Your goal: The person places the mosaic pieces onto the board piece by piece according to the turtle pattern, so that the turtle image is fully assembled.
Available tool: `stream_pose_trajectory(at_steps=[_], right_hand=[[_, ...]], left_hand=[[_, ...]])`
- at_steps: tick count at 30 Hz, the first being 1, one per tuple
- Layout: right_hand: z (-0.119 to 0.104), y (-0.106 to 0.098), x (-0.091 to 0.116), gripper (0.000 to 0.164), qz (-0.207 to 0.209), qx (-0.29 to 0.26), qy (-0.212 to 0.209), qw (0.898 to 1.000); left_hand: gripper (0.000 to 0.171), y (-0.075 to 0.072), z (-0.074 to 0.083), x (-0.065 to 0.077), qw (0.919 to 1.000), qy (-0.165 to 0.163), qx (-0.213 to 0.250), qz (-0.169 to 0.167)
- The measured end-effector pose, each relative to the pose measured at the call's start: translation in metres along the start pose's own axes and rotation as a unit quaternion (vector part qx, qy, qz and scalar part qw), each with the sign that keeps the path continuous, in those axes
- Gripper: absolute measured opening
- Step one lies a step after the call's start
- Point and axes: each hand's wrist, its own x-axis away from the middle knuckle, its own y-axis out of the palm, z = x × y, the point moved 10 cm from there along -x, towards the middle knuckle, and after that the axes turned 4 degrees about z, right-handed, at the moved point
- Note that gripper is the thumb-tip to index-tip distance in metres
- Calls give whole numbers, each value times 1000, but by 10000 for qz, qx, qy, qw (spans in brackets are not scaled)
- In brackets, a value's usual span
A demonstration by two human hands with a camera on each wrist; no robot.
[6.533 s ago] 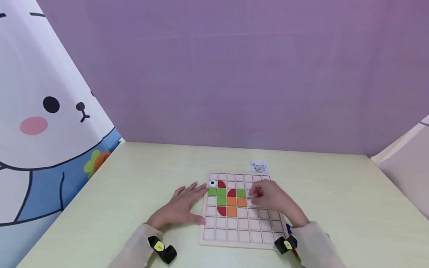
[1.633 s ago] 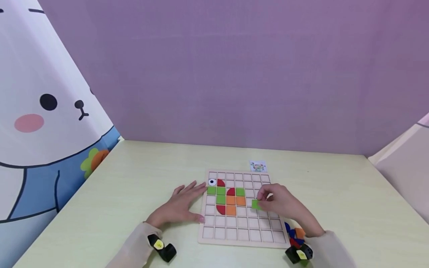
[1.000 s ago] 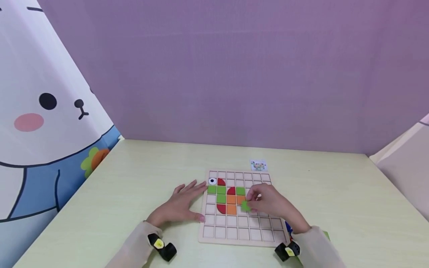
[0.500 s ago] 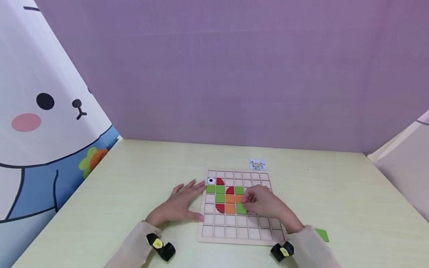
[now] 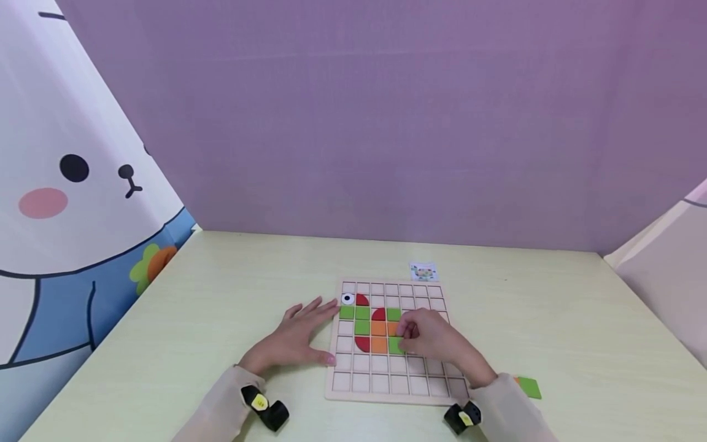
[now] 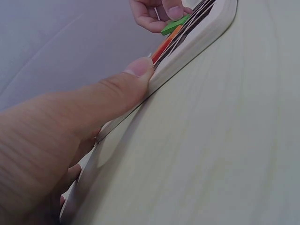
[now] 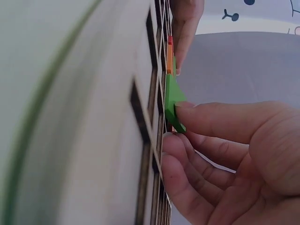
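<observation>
My right hand (image 5: 431, 334) pinches a green square tile (image 5: 395, 345) at the cell right of the lower orange tile (image 5: 379, 345). Close up, in the right wrist view, the thumb presses the green tile's face while it stands tilted over the grid. My left hand (image 5: 293, 337) lies spread on the table, with fingertips and thumb at the left edge of the wooden grid board (image 5: 353, 398). On the board sit several green and orange squares, red rounded tiles (image 5: 362, 299) and a white eye tile (image 5: 347, 299).
A small picture card (image 5: 423, 271) lies just behind the board. Beside my right sleeve (image 5: 510, 405) a loose green piece (image 5: 530, 387) shows, with a bit of orange next to it. A purple partition (image 5: 397, 123) closes off the table's far side.
My right hand has brought the green tile leftward over the board to the cell beside the lower orange square. The left hand has stayed at the board's edge.
</observation>
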Motion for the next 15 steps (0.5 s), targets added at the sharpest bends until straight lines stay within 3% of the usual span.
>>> stream_pose_trajectory(at_steps=[15], right_hand=[[-2, 0, 2, 10, 2, 60, 35, 10000]], left_hand=[[97, -1, 1, 0, 10000, 3, -13, -14]])
